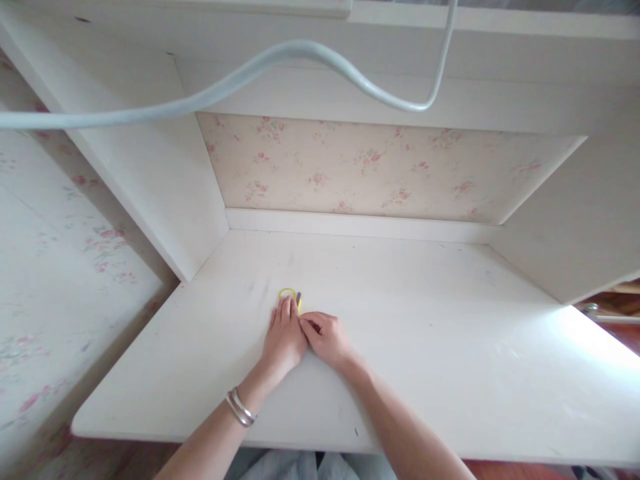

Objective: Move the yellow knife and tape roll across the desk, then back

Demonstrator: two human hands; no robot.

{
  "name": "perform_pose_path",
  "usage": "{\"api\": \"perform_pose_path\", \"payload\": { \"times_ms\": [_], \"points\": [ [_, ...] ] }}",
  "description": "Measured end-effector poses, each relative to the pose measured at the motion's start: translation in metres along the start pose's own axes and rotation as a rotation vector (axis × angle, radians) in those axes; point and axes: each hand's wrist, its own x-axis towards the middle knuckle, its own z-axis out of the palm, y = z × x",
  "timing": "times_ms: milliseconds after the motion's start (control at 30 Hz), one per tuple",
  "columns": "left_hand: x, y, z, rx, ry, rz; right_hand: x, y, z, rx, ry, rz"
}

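Yellow loop (287, 289) and dark-tipped yellow strip (299, 302): on white tabletop (425, 373), at left hand (285, 337), fingers slightly spread. Right hand (329, 339): alongside, fingers curled together; whether pinching anything, cannot tell.

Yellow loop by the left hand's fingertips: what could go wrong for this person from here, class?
1. The left hand covers part of the yellow loop, so it might shift unnoticed.
2. The right hand sits right beside the left, so their fingers could get in each other's way.
3. The white cable crossing the upper view might snag a raised arm.
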Motion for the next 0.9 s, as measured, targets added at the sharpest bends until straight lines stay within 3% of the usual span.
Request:
{"api": "perform_pose_path", "payload": {
  "times_ms": [267,400,500,600,733,900],
  "points": [
    [-0.023,0.043,-0.009,-0.004,0.030,-0.057,-0.038,0.005,-0.027,-0.249,0.018,-0.055],
    [-0.021,0.049,-0.004,-0.094,0.068,-0.031,-0.044,0.014,-0.033,-0.313,0.070,-0.041],
    [-0.014,0.034,-0.005,-0.197,0.097,0.032,-0.043,0.019,-0.032,-0.312,0.133,-0.003],
    [-0.001,0.005,-0.013,-0.268,0.125,0.174,-0.042,0.022,-0.030,-0.280,0.144,0.014],
    [0.019,-0.032,-0.022,-0.275,0.068,0.298,-0.040,0.024,-0.029,-0.223,0.149,0.035],
    [0.024,-0.046,-0.020,-0.277,0.019,0.375,-0.039,0.022,-0.030,-0.175,0.166,0.080]
  ]
}}
